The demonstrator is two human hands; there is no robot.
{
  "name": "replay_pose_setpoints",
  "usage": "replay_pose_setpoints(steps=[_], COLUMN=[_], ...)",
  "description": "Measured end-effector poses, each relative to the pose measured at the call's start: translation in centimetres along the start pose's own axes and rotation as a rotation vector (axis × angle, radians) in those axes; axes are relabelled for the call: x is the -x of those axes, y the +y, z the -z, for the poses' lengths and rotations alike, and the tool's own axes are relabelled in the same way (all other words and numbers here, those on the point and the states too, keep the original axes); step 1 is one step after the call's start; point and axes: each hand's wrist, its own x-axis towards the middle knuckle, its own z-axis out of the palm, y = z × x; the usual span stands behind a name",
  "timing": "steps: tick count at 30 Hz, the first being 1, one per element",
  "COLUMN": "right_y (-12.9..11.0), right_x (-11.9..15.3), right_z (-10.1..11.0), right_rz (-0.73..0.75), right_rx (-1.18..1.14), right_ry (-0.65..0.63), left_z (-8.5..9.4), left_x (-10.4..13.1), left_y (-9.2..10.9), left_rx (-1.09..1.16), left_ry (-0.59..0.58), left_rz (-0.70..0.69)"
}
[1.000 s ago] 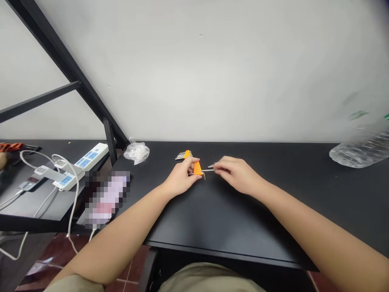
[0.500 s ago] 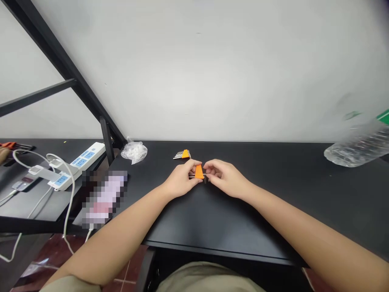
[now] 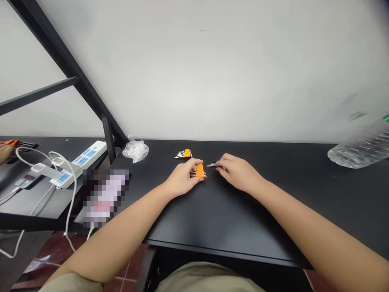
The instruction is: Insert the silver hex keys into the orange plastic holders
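Observation:
My left hand is closed around an orange hex key holder, its thumb and fingers at the holder's edges. Several metal keys sit in that holder, and their short ends stick out on the right. A little to the right, my right hand is closed low over the desk, fingertips pinched on thin metal hex keys whose ends point left. My fingers hide the rest of these keys. Behind my left hand, a second orange holder filled with silver hex keys lies on the desk.
A crumpled clear plastic bag lies against the wall. On the left are a blurred-out phone, a white power strip with cables and a black metal frame. Another person's hand shows far left. A clear bottle lies right.
My right hand has moved right, away from the holder, and down to the desk, where thin keys now show at its fingertips. My left hand keeps its hold on the holder.

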Motion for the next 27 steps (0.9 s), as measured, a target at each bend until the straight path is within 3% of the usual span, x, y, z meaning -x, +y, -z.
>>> replay_pose_setpoints(steps=[4,13,23,27], right_y=[1.2,0.0,-1.2,-1.0], right_x=[0.1,0.0,0.1,0.2], right_z=[-0.3,0.2,0.4,0.5], right_rz=[-0.056,-0.142,-0.079,-0.071], right_rx=[0.156,0.317,0.478,0.459], right_ry=[-0.097,-0.198,-0.215,-0.144], left_z=[0.0,0.3,0.0,0.0], left_x=[0.0,0.0,-0.1,-0.1], left_y=[-0.1,-0.2,-0.7,-0.7], left_rx=[-0.009,-0.039,-0.019,-0.042], left_ry=[0.005,0.003,0.005,0.016], left_rz=[0.006,0.001,-0.001,-0.006])
